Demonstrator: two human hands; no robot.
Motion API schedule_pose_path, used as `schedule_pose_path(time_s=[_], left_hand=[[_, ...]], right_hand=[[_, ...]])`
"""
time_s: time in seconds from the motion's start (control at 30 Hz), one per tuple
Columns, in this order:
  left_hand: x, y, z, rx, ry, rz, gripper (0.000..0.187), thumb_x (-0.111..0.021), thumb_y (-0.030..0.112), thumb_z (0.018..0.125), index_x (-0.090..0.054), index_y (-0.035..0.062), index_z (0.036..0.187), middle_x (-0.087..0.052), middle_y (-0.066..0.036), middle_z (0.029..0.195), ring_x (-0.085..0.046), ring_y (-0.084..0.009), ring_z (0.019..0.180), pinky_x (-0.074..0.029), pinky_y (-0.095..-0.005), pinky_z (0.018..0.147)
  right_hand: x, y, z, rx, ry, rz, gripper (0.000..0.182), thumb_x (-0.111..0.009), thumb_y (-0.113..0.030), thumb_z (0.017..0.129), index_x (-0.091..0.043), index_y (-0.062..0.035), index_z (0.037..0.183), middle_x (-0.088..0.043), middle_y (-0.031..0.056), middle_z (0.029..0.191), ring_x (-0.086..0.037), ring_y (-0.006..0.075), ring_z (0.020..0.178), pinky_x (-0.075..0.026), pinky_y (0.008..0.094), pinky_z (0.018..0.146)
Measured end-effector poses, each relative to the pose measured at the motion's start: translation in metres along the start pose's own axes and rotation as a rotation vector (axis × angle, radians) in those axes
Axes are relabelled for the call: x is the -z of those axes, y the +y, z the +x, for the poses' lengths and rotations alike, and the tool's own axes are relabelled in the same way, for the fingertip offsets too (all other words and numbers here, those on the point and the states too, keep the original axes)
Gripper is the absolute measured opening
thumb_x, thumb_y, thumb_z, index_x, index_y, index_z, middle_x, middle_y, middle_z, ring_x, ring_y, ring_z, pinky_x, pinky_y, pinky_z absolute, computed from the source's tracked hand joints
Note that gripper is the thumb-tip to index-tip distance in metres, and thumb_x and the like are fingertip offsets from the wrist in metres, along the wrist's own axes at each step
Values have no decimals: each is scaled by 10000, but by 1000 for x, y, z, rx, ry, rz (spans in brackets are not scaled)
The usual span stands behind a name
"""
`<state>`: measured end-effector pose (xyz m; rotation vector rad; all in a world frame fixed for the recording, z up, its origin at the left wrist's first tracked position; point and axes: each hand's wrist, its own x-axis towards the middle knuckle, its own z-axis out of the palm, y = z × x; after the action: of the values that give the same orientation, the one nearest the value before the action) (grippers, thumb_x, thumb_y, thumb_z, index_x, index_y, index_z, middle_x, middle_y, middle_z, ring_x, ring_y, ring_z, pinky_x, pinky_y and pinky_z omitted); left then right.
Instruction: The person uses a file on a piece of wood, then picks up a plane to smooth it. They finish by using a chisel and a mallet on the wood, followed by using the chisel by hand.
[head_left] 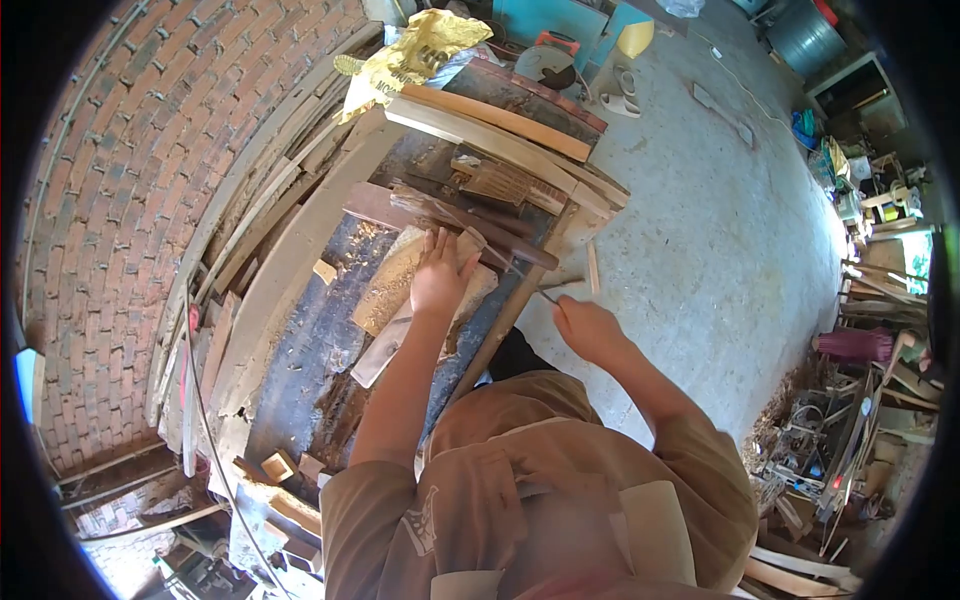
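My left hand (440, 277) lies with its fingers stretched out on a pale wood block (392, 285) with a curved edge, pressing it against the workbench. Under and beside that block is a flat wooden board (381, 352). My right hand (590, 328) is closed in a fist at the near side of the bench edge. From it sticks out the end of a thin dark tool (547, 297), whose kind I cannot make out. Just beyond my left hand, a dark rounded wooden bar (515, 244) rests across the bench.
Wood shavings (368, 232) litter the dark bench top (300, 350). Long planks (480, 135) lie at its far end beside a yellow sack (420, 55). A brick wall (170, 130) stands to the left. Scrap wood (900, 385) is piled on the right.
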<state>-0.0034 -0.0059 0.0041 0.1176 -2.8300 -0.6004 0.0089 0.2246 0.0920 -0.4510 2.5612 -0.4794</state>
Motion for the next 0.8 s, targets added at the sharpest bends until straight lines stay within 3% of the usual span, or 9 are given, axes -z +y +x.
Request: schedule_pose_path(time_s=[0.13,0.23,0.3,0.43,0.5,0.57,0.8], left_hand=[[1,0,-1,11,-12,-3,493,-557,372,798,-497,-3,1112,-475,-168,1209,-383,-307,1185,-404,-371,905],[5,1,1,38,-46,-56,496,-551,360,799,-494,-19,1113,-484,-167,1201,-404,-327,1166,-369,-383,938],[5,1,1,33,-46,-43,491,-556,358,795,-496,-15,1110,-486,-164,1201,-405,-324,1166,-374,-384,932],[11,10,-3,5,-95,6,511,-546,392,793,-493,1,1119,-482,-152,1209,-397,-329,1170,-376,-396,929],[10,18,-2,-15,-128,46,521,-540,406,794,-492,5,1123,-480,-149,1211,-386,-331,1179,-373,-397,932],[6,21,-8,-125,-118,-41,539,-530,431,792,-495,12,1129,-463,-145,1232,-351,-329,1206,-352,-399,950],[1,11,7,-43,-81,-30,525,-535,432,786,-520,13,1101,-428,-145,1267,-324,-303,1231,-295,-416,988]], right_hand=[[5,-4,8,37,2,20,283,-373,-283,872,-512,-37,869,-592,200,747,-572,384,716,-442,486,648],[-12,-32,70,195,136,49,272,-403,-258,859,-538,-22,860,-593,206,745,-579,376,712,-452,475,646],[-16,-51,105,218,114,51,259,-424,-243,849,-552,-18,855,-596,201,757,-584,363,726,-457,462,650],[-17,-49,98,200,109,34,267,-421,-261,854,-545,-25,833,-597,204,756,-587,360,715,-459,457,631],[-18,-34,76,208,217,47,292,-405,-282,868,-532,-30,793,-598,204,744,-588,365,692,-459,465,600],[-18,-28,70,168,192,39,302,-396,-290,874,-524,-32,786,-597,199,728,-587,365,681,-457,467,595],[-32,-41,95,139,258,-3,312,-373,-306,889,-503,-27,834,-597,183,680,-589,363,643,-466,466,607]])
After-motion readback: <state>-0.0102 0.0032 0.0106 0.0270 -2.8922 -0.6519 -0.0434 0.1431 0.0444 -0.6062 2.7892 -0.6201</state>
